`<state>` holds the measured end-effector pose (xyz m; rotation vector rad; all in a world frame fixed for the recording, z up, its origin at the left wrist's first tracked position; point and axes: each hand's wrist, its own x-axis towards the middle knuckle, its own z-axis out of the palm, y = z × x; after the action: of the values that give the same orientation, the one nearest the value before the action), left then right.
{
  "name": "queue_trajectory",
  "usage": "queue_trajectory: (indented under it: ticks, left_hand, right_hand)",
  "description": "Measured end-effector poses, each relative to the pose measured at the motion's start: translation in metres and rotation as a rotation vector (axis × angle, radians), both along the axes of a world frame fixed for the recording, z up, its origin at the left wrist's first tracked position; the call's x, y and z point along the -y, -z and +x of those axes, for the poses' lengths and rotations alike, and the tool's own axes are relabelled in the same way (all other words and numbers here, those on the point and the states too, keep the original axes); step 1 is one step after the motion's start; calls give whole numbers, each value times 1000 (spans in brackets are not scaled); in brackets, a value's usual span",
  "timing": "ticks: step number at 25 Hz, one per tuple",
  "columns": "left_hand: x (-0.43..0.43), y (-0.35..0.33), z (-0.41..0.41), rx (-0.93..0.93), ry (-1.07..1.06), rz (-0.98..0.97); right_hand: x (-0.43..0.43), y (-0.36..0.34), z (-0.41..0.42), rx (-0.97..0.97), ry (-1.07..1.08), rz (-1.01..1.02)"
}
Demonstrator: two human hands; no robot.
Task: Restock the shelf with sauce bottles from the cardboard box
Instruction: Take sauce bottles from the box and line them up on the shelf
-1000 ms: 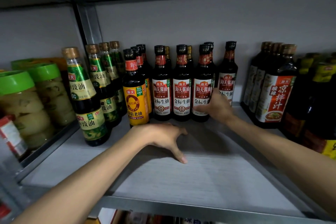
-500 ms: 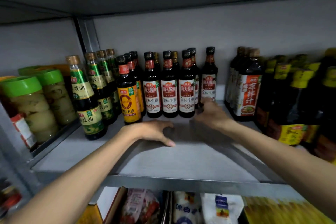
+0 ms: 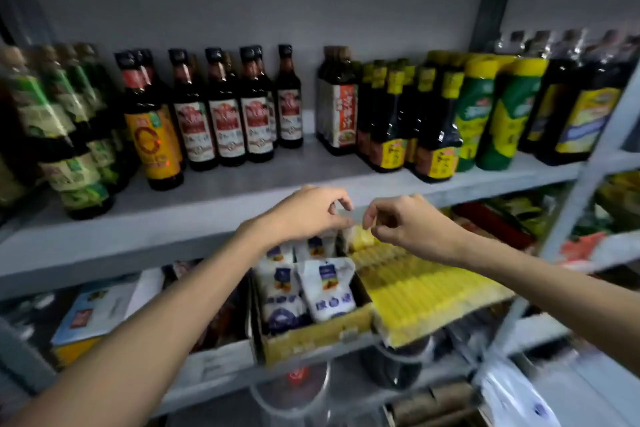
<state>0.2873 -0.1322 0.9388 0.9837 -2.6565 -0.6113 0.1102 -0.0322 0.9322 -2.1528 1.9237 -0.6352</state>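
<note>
The left hand (image 3: 311, 215) and right hand (image 3: 410, 229) hover close together before the shelf's (image 3: 242, 194) front edge, fingers loosely curled, holding nothing. Sauce bottles (image 3: 225, 128) stand in rows toward its back edge, labels outward, likely leaving room for more.

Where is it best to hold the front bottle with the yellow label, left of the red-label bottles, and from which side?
Probably at the slim neck below the cap, coming from the front. The yellow-label bottle stands upright with bare shelf before it, while green-label bottles and red-label bottles stand close on either side, leaving little room around its body.
</note>
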Motion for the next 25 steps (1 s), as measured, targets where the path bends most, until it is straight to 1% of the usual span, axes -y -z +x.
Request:
queue_trajectory:
  ticks: [3, 5, 8, 10, 13, 15, 17, 19, 21, 23, 25]
  left_hand:
    - [-41, 21, -58, 108, 162, 93]
    - [-61, 41, -95, 200, 261, 125]
    - [-90, 95, -162, 386, 371, 202]
    - [-103, 139, -207, 486, 386, 283]
    - [-116, 212, -264, 545, 311, 402]
    - [-125, 266, -302, 569, 256, 449]
    - [-134, 316, -323, 599, 201, 494]
    - [-142, 374, -334, 605, 122, 551]
    - [-151, 435, -332, 575, 26, 629]
    - [-157, 515, -329, 607, -77, 749]
    - [-157, 607, -323, 634, -200, 886]
  right_hand:
    - [-65, 33, -58, -116, 71, 197]
    - [-94, 61, -95, -148, 108, 310]
    - [-137, 118, -157, -83, 137, 458]
    - [-162, 168, -198, -4, 156, 520]
    - [-183, 256, -256, 132, 242, 617]
    - [-196, 314, -294, 160, 345, 742]
    - [-206, 365, -324, 196, 400, 854]
    - [-210, 404, -344, 245, 403, 913]
    - [-210, 442, -356, 258, 407, 919]
    - [-205, 506, -367, 228, 426, 948]
    - [-198, 591, -371, 199, 435, 984]
